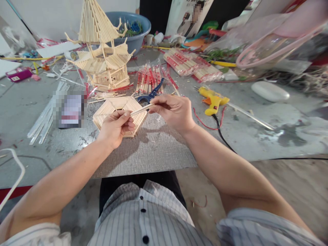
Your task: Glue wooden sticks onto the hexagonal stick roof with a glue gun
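Pale stick (142,109), wooden: held over the six-sided stick frame (120,101), near the worktop's (159,150) front edge. Risks, as judged: stick snaps, should the hands bend it; frame shifts, should the left hand (116,127) dip and knock it; glue gun (211,99) drags, should its cable (222,132), running toward the front edge, snag. Left fingers: thumb and forefinger pinched on one end, others curled. Right hand (174,111): fingertips closed on the other end.

We list one grey worktable (159,153), its top catching light. Behind, we record pale wall (56,15); below, brownish-grey floor (289,181).
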### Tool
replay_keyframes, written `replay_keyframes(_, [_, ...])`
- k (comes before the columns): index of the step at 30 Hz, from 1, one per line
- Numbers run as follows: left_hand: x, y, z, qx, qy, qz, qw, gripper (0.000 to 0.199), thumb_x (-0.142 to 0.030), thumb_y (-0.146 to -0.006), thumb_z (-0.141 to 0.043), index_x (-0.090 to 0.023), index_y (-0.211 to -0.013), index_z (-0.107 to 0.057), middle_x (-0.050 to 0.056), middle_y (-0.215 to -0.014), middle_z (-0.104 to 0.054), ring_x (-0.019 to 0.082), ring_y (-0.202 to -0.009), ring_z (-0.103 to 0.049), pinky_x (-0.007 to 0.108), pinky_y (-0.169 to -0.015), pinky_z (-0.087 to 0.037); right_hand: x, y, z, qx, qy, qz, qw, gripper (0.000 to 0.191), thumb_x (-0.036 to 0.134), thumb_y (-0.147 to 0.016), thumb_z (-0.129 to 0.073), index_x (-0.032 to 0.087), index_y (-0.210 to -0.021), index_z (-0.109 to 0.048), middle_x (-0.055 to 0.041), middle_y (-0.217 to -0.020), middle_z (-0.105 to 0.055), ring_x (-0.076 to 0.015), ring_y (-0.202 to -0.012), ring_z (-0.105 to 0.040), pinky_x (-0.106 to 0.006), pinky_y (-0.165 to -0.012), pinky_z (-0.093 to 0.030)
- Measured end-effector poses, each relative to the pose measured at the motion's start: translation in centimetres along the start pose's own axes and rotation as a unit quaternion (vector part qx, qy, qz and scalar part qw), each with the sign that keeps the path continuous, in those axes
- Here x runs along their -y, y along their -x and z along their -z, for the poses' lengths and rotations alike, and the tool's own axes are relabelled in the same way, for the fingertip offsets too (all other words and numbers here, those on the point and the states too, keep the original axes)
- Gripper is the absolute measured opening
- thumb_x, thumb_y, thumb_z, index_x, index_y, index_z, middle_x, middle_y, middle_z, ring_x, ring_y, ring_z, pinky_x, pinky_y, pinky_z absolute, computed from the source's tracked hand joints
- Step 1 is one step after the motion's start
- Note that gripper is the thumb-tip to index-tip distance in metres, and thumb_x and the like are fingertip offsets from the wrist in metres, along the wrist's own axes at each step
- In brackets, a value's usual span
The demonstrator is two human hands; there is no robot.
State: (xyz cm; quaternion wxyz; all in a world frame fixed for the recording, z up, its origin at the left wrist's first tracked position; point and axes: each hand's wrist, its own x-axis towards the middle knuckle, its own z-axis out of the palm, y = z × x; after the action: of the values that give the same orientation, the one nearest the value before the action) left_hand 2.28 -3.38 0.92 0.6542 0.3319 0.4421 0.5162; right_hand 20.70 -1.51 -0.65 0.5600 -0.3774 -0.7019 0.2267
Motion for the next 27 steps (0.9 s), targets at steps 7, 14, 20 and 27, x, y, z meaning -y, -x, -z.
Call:
replay_keyframes(7, [0.1, 0.1, 0.1, 0.012, 0.005, -0.017, 1.000, 0.013, -0.014, -0.083, -0.060, -0.013, -0.070, -0.061, -0.002, -0.055, -0.065, 0.007, -0.042, -0.060, 0.016, -0.042, -0.051, -0.1, -0.6, -0.4, -0.015, -0.149, -0.129, 0.980, 0.025, 0.038, -0.066, -0.077, 0.017, -0.075, -0.065, 0.0026, -0.065, -0.063, -0.0097, -0.058, -0.064, -0.024, -0.058, -0.056])
replay_keyframes(14, [0.4, 0.4, 0.3, 0.063, -0.028, -0.069, 0.995, 0.029, -0.038, -0.069, -0.076, -0.015, -0.083, -0.065, -0.002, -0.065, -0.068, 0.007, -0.046, -0.062, 0.017, -0.044, -0.052, -0.3, -1.2, -0.2, -0.016, -0.303, -0.285, 0.909, 0.029, 0.033, -0.062, -0.081, 0.017, -0.074, -0.060, 0.0054, -0.061, -0.063, -0.0062, -0.050, -0.061, -0.017, -0.050, -0.052])
replay_keyframes(20, [1.0, 0.2, 0.7, 0.076, -0.093, -0.166, 0.979, 0.034, -0.037, -0.062, -0.083, -0.018, -0.086, -0.068, -0.004, -0.060, -0.066, 0.007, -0.045, -0.061, 0.019, -0.045, -0.053, -0.1, -1.2, -0.6, 0.052, -0.352, -0.405, 0.842, 0.021, 0.025, -0.070, -0.077, 0.015, -0.071, -0.058, 0.0050, -0.058, -0.062, -0.0066, -0.046, -0.060, -0.017, -0.046, -0.051])
replay_keyframes(27, [1.3, -0.1, 1.3, 0.067, -0.133, -0.228, 0.962, 0.030, -0.037, -0.068, -0.079, -0.019, -0.090, -0.070, -0.005, -0.056, -0.065, 0.006, -0.043, -0.060, 0.017, -0.045, -0.050, 0.1, -1.0, -0.8, 0.135, -0.354, -0.424, 0.823, 0.027, 0.029, -0.067, -0.080, 0.014, -0.069, -0.058, 0.0045, -0.056, -0.062, -0.0083, -0.042, -0.060, -0.018, -0.042, -0.050])
